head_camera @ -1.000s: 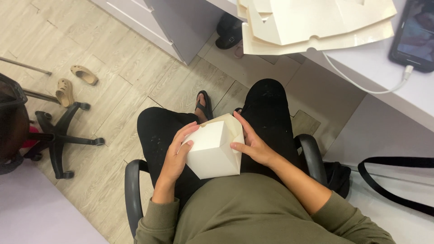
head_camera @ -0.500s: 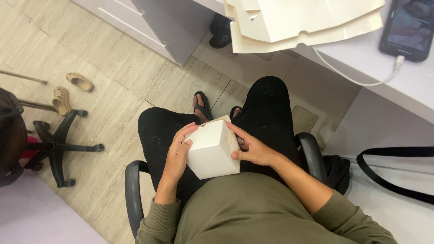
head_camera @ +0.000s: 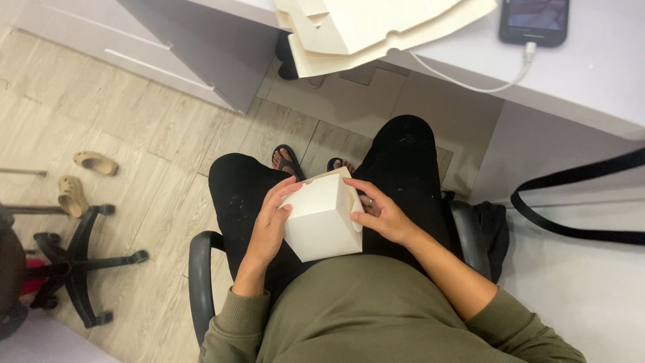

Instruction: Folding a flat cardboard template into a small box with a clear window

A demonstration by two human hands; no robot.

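A white folded cardboard box rests on my lap, held between both hands. My left hand grips its left side, fingers curled over the top left edge. My right hand presses against its right side, fingers spread along the top right edge; a ring shows on one finger. I sit on a black office chair in black trousers and an olive sweatshirt.
A stack of flat cream cardboard blanks lies on the pale desk, next to a phone on a white cable. A black strap hangs at right. Another chair base and sandals stand on the floor at left.
The view has shifted so the desk's edge shows more. Both hands keep hold of the box; my right fingers have moved slightly along its top edge.
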